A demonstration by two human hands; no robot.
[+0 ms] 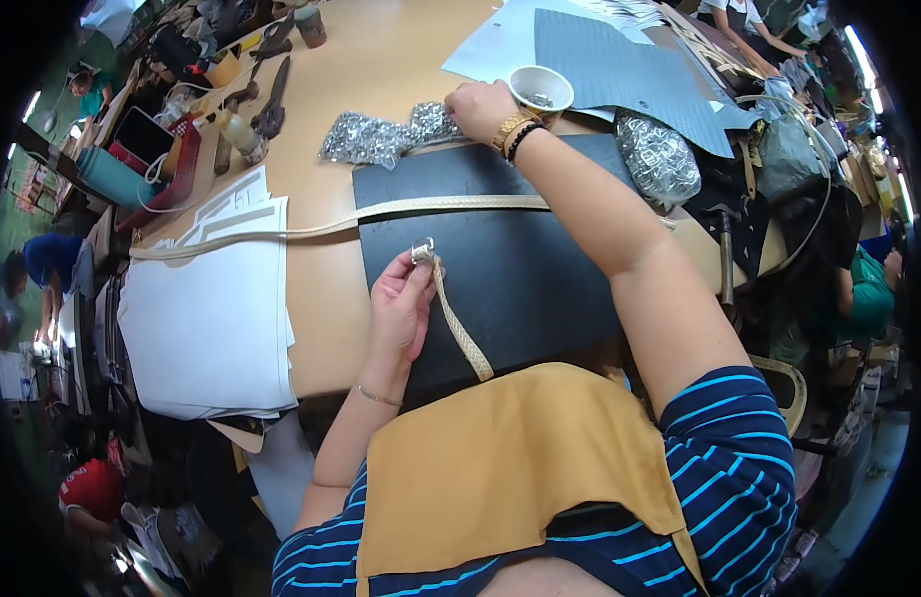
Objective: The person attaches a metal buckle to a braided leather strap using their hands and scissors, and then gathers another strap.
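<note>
My left hand (399, 313) pinches the end of a cream braided strap (460, 328), where a small silver buckle (421, 252) sits above the fingertips. The rest of that strap hangs down over a black mat (520, 269) toward the apron. My right hand (482, 111) is stretched to the far side of the mat, its fingers curled down at a clear bag of small silver metal pieces (435, 122). Whatever the fingertips hold is hidden. Just right of that hand stands a white bowl (540, 88) with some small pieces inside. Another long cream strap (381, 211) lies across the mat.
A second bag of metal pieces (366, 139) lies beside the first; a fuller bag of metal parts (658, 157) sits at right. A hammer (726, 254) rests near the right edge. White sheets (206, 338) are stacked at left. A glue bottle (241, 136) and tools stand far left.
</note>
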